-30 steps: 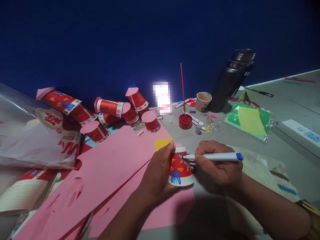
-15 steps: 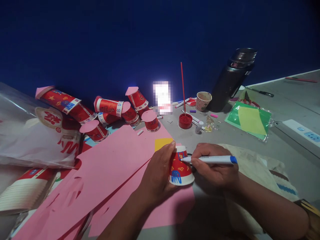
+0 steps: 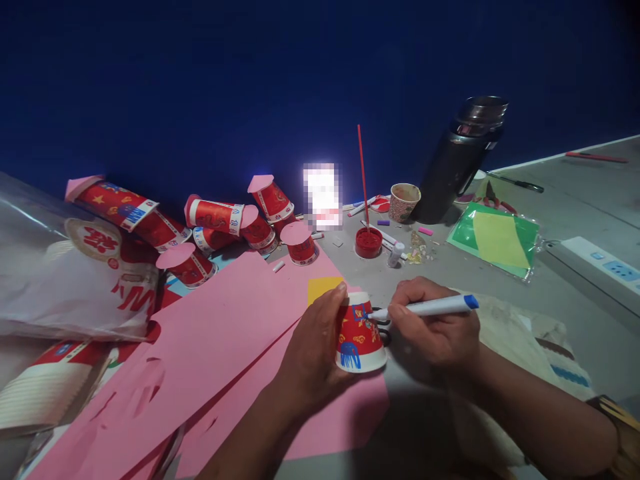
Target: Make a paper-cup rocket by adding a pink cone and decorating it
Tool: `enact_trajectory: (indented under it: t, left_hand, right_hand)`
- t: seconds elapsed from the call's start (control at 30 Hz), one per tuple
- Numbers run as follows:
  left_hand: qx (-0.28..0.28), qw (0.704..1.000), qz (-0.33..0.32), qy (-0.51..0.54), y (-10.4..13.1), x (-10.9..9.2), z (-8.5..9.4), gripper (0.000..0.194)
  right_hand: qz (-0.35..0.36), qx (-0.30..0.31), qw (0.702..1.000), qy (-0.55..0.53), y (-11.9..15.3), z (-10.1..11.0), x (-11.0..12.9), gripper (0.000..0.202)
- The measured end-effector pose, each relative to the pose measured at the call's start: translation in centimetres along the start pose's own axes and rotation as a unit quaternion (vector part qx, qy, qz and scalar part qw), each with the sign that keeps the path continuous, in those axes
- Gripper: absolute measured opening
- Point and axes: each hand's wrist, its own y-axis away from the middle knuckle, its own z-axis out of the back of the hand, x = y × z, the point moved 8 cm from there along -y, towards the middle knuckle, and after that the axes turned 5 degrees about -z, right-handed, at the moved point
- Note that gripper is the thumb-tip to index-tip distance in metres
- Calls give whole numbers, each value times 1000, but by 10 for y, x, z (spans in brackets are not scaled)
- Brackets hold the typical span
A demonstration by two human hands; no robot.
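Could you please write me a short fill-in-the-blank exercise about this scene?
1. The right hand holds a white marker with a ____ end.
2. The left hand holds a cup that is mainly ____.
3. The large overlapping paper sheets are ____.
4. In the picture, the dark flask is to the ____ of the red stick.

Missing words: blue; red; pink; right.

Large red Chinese character, stylised and not surely readable, on the round cream emblem [image 3: 80, 231] of a translucent plastic bag [image 3: 35, 293], red M-like strokes [image 3: 131, 298] below, tiny illegible characters on white-banded red paper cups [image 3: 210, 215]
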Motion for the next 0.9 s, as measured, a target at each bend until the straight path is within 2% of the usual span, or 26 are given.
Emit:
enact_trajectory:
  t: [0.13, 0.47, 0.67, 0.9]
  left_hand:
    - [16, 1000, 23, 8, 3, 7, -5, 114]
    - [14, 1000, 10, 24, 2, 1, -6, 103]
    - [20, 1000, 1, -6, 4, -1, -4, 104]
    - [21, 1000, 4, 2, 2, -2, -5, 105]
  right_hand:
    - [-15, -33, 999, -5, 0, 5, -2, 13]
    - [48, 13, 998, 26, 2, -7, 6, 13]
    - [45, 29, 998, 20, 4, -10, 3, 13]
    - [77, 28, 996, 45, 4, -9, 5, 14]
